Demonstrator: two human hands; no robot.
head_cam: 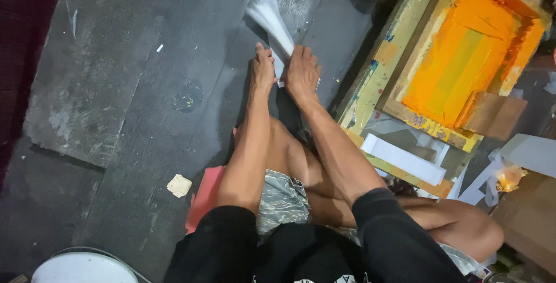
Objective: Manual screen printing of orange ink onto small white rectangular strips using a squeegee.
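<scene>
The person sits on a dark floor (133,103) with both arms stretched forward. Both hands meet on a stack of white sheets (271,19). The left hand (262,70) holds the near end of the stack from the left side, and the right hand (302,71) holds it from the right; the fingers of both hands are closed on the paper. The far end of the stack fans up and away from the hands, so the sheets are blurred there.

I judge that the step in hand is squaring or sorting the sheets. The next move calls for a firm hold at the near end, because the loose far end can spread.

Just to the right of the sheets lies a wooden printing frame (370,80) with much orange paint, and a white strip (402,158) lies at its near side. Well to the left of the sheets and nearer to the person, a small pale scrap (179,185) lies on the floor. The floor is worn, scratched and spotted. A red mat (204,196) is under the person.
</scene>
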